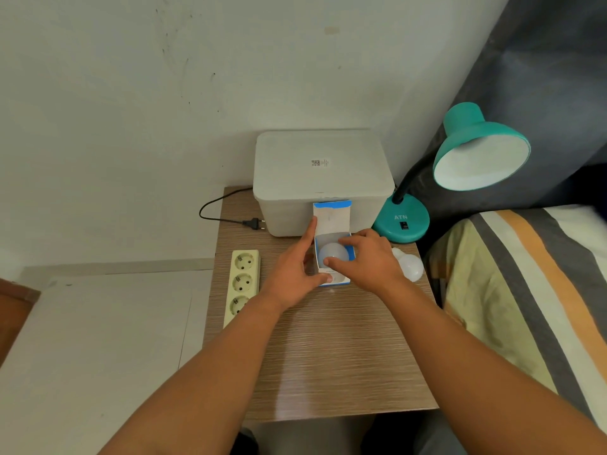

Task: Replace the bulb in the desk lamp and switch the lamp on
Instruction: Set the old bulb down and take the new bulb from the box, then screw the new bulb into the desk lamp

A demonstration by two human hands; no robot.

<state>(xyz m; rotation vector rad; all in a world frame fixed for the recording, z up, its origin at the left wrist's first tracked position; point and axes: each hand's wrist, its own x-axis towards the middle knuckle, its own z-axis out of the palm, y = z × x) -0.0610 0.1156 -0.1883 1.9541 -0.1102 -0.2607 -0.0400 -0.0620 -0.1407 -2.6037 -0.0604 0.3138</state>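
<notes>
**New bulb half out of its carton**

Nearest the lens: two bare forearms, reaching in over the near edge of the small wood-grain table (322, 356). Meeting at an opened blue-and-white bulb box (331, 221), standing near the table's far right, just in front of a white lidded bin (322, 178).

Risks first. Bulb in the box (333, 254) gripped only by fingertips on smooth glass or plastic, so liable to slip if pulled fast while the carton drags on it. Carton light and apt to tip if the bracing hand lets go. Second, loose bulb (410, 266) lying close to the table's right edge, touching or almost touching the right wrist (hard to tell which); a careless sweep likely to roll it off. Plug (254, 223) lying unplugged by the far left edge, apart from the power strip (243, 284) on the left side, so no light until that is joined.

Left hand (292, 274): fairly open, index finger stretched up along the box's left side, thumb under its near corner, steadying it. Right hand (368, 261): fingers curled narrow, pinching the bulb's dome inside the box.

Teal desk lamp (453, 178) at the far right corner, shade apparently empty.
</notes>
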